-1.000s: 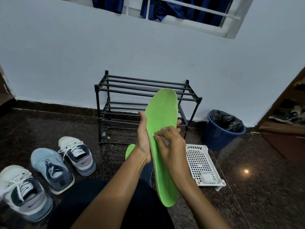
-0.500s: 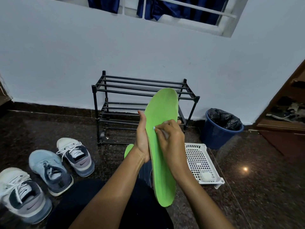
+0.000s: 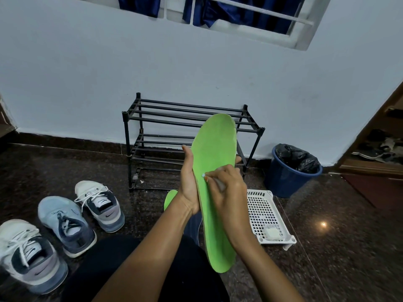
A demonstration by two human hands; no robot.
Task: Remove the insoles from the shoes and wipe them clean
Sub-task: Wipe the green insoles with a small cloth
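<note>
So, one green insole is out, upright above the lap: left hand grips its edge, right hand pinches a white wipe against it. A second insole lies on the floor behind; the sneakers at left probably come next.

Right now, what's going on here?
A person's left hand holds a green insole upright while the right hand pinches what looks like a small white wipe against its face. A second green insole lies on the floor behind the left wrist; three sneakers stand at the left.
</note>
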